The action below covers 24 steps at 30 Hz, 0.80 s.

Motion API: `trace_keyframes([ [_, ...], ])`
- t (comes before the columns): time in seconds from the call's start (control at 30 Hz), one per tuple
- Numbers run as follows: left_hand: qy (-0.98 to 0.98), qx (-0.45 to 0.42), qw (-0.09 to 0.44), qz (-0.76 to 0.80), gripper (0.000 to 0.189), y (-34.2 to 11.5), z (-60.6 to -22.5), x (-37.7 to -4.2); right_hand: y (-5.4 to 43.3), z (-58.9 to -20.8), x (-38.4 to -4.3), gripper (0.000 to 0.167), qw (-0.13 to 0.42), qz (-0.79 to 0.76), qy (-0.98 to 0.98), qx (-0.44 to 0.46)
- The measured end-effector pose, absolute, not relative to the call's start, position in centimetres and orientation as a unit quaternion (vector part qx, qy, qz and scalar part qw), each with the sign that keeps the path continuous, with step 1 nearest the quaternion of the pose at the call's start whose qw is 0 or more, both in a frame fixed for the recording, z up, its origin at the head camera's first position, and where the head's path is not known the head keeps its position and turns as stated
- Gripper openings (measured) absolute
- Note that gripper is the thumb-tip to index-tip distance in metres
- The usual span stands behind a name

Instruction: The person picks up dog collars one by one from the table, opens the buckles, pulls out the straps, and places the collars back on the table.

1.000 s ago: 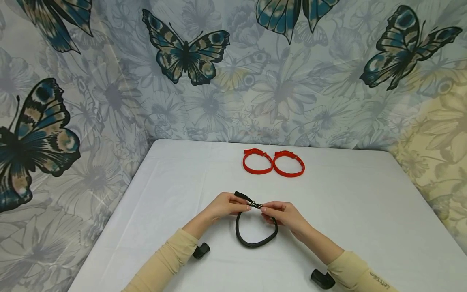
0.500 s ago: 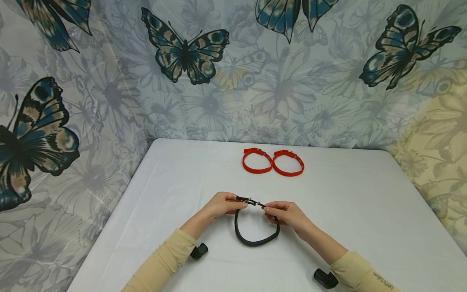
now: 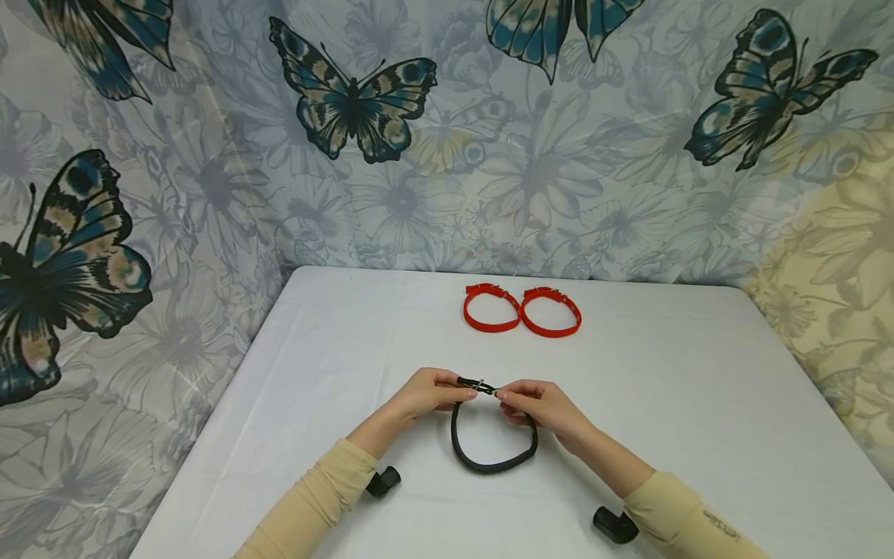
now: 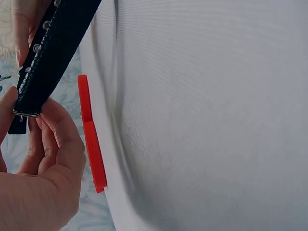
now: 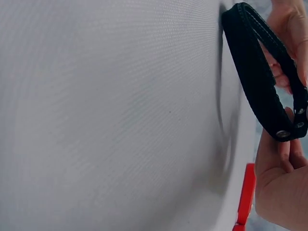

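One black strap collar, leather-like, stitched, with metal eyelets (image 3: pixel 491 467): looped, held between both hands over a white cloth-covered table (image 3: pixel 670 373). Silver-toned metal buckle (image 4: pixel 26 114): at the collar's far side. Left hand (image 3: pixel 429 391): thumb and fingers pinching the strap at the buckle. Right hand (image 3: pixel 542 404): pinching the strap just beside it; gap between the hands narrower than half a second ago. Strap's free end: slanted upward a second ago, now flatter. Two red buckled ring-shaped collars (image 3: pixel 491 328) (image 3: pixel 552 333): side by side, touching, beyond the hands, unmoved.
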<state>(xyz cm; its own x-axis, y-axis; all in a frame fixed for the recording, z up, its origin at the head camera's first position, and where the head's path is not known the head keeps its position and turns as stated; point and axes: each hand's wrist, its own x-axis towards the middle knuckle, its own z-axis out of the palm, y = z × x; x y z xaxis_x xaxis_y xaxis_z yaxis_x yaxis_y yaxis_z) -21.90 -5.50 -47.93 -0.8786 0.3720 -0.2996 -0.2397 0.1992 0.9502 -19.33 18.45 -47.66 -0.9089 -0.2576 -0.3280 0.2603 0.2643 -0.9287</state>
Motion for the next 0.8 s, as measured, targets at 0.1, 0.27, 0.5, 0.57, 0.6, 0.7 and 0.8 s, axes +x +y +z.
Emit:
trace_keyframes([
  [0.1,0.738,0.036,0.237,0.631,0.03,-5.7,-48.1,-22.0,18.8,-47.7,-19.2,0.046,0.215,-0.604,0.767,0.003],
  [0.27,0.733,0.027,0.239,0.636,0.031,-6.0,-48.2,-22.0,19.3,-47.6,-19.0,0.044,0.216,-0.594,0.775,0.002],
  [0.5,0.731,0.037,0.242,0.637,0.03,-6.0,-48.1,-22.0,18.8,-47.4,-19.3,0.047,0.217,-0.586,0.781,0.014],
  [0.57,0.732,0.042,0.241,0.636,0.031,-5.9,-48.1,-21.9,18.4,-47.4,-19.5,0.049,0.213,-0.585,0.783,0.011],
  [0.6,0.732,0.045,0.241,0.635,0.031,-5.8,-48.0,-21.9,18.2,-47.4,-19.6,0.049,0.212,-0.586,0.782,0.006],
  [0.7,0.732,0.051,0.243,0.634,0.031,-5.7,-48.0,-21.9,17.9,-47.4,-19.8,0.048,0.21,-0.596,0.775,-0.004],
  [0.8,0.732,0.051,0.243,0.634,0.03,-5.7,-48.1,-21.8,18.0,-47.5,-19.8,0.045,0.208,-0.602,0.771,-0.013],
])
